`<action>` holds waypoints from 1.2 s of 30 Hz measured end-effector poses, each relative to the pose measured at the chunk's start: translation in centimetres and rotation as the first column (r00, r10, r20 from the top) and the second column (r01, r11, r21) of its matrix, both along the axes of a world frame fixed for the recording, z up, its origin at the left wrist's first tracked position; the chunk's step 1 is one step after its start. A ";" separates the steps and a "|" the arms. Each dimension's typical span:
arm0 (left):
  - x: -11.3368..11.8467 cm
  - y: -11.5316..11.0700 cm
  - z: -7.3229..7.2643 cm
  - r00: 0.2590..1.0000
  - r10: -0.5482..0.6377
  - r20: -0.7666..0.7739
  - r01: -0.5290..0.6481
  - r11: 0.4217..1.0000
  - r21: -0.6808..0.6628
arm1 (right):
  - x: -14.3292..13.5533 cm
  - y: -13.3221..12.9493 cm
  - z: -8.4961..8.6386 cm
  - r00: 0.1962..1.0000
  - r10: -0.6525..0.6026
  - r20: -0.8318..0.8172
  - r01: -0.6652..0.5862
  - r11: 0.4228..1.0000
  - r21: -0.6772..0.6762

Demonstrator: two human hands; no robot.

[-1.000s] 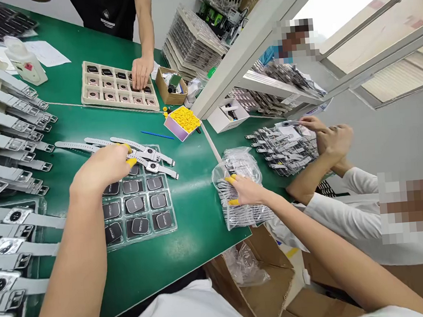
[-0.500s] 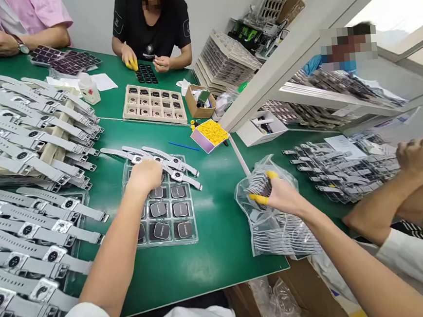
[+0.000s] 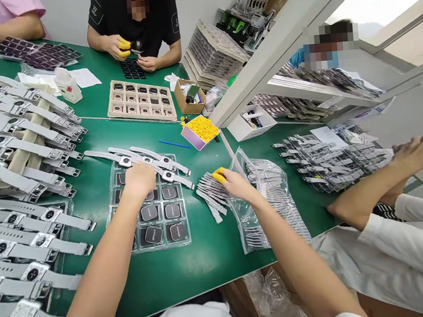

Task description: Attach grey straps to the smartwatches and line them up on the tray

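My left hand [image 3: 139, 180] rests on a clear blister tray [image 3: 152, 231] of dark watch bodies, its fingers curled at the tray's far edge, touching the grey assembled watches [image 3: 152, 161] lying across it. My right hand [image 3: 235, 184], with yellow finger cots, grips a bunch of grey watch straps [image 3: 210, 194] drawn out of a clear plastic bag [image 3: 273, 197] onto the green table [image 3: 212, 256]. The bag lies open to the right of that hand, still full of straps.
Rows of grey watches [image 3: 17, 159] fill the left side. A beige tray [image 3: 140, 100], a box of yellow finger cots [image 3: 200, 130] and a blue stick [image 3: 174, 144] lie beyond. A co-worker's arms [image 3: 382, 184] cross over strap piles [image 3: 324, 157] at right; others sit opposite.
My right hand has pulled a bunch of straps out of the bag and moved left with them onto the table. My left hand stayed on the tray. The view has tilted up.
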State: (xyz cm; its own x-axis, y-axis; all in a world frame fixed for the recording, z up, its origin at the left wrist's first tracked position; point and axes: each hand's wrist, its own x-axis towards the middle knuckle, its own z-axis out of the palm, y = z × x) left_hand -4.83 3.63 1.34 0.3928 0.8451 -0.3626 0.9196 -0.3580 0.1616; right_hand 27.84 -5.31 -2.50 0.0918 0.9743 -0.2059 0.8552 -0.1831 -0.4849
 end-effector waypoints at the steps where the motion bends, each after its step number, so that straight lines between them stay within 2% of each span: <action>1: 0.0 0.1 0.0 1.000 0.004 0.006 -0.004 1.000 -0.006 | 0.4 0.0 0.0 1.000 -0.022 0.003 0.022 1.000 0.016; 4: -0.7 0.3 0.6 1.000 -0.003 0.003 0.003 0.999 -0.043 | 0.9 0.0 0.0 0.990 -0.141 -0.004 0.141 0.986 0.090; 6: -1.5 0.4 1.5 0.998 -0.019 0.059 0.022 0.999 -0.039 | 0.1 -0.1 0.3 0.952 -0.275 -0.133 0.298 0.932 0.208; 8: -2.1 0.5 2.4 0.974 -0.013 0.226 0.021 0.999 -0.031 | -2.1 -0.3 0.9 0.833 -0.329 -0.445 0.485 0.821 0.300; 9: -2.1 0.4 2.7 0.938 -0.001 0.346 0.020 0.998 -0.051 | -3.7 -0.4 1.3 0.728 -0.286 -0.624 0.557 0.777 0.293; 10: -2.0 0.3 2.9 0.881 0.015 0.472 0.032 0.995 -0.091 | -5.6 -0.5 1.7 0.611 -0.211 -0.763 0.581 0.774 0.252; 12: -1.2 0.1 2.6 0.728 0.040 0.685 0.104 0.980 -0.168 | -9.8 -0.8 2.4 0.386 -0.105 -0.917 0.471 0.877 0.098; 13: -0.6 0.0 2.1 0.649 0.035 0.760 0.151 0.973 -0.173 | -11.7 -0.9 2.5 0.301 -0.080 -0.950 0.404 0.913 0.051; 14: 0.1 -0.2 1.5 0.585 0.011 0.811 0.197 0.968 -0.155 | -13.4 -1.0 2.5 0.235 -0.060 -0.970 0.346 0.938 0.026; 16: 1.4 -0.4 0.2 0.524 -0.085 0.848 0.277 0.958 -0.075 | -15.7 -1.2 2.0 0.143 -0.031 -0.989 0.278 0.961 0.010; 20: 3.3 -0.7 -1.6 0.507 -0.326 0.798 0.409 0.906 0.110 | -16.1 -1.5 0.1 0.091 0.005 -0.996 0.257 0.966 0.028; 22: 3.8 -0.8 -2.0 0.492 -0.382 0.782 0.419 0.891 0.171 | -15.4 -1.6 -0.5 0.067 0.002 -0.998 0.243 0.970 0.018; 27: 4.3 -0.8 -2.0 0.480 -0.360 0.800 0.401 0.901 0.166 | -14.5 -1.6 -0.5 -0.052 -0.017 -0.998 0.264 0.964 -0.030; 31: 4.7 -1.1 -2.2 0.519 -0.341 0.784 0.364 0.918 0.158 | -14.1 -1.2 -0.1 -0.127 -0.043 -0.991 0.259 0.963 -0.075; 36: 5.4 -1.6 -2.4 0.546 -0.355 0.759 0.291 0.930 0.225 | -13.5 -1.1 0.3 -0.223 -0.050 -0.974 0.246 0.963 -0.106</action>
State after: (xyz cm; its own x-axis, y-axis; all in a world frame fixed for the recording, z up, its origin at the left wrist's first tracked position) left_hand 0.60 2.02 -1.08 0.7455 0.6107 0.2669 0.2707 -0.6434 0.7161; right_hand 14.34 -6.38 -2.22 0.0255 0.9883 -0.1506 -0.6929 -0.0911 -0.7153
